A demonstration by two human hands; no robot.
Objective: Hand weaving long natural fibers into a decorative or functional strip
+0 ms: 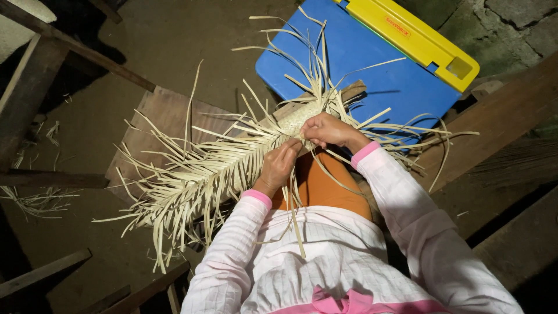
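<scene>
Woven strip work [232, 168]: pale, flat leaf strips plaited into a long band, lying across the person's lap, loose ends fanning out on all sides. Left hand [278, 167]: closed on strips at the band's near edge. Right hand [328, 129]: fingers pinched on strips at the plaited middle, just beside the left hand. Wooden stick [351, 90]: runs under the band, its end showing past the strips. Blue plastic case [378, 75]: flat on the floor beyond the hands, with a yellow handle bar [415, 35] along its far edge. Wooden board [165, 113]: under the strips' left part. Loose strip scraps [35, 200]: on the floor at far left.
</scene>
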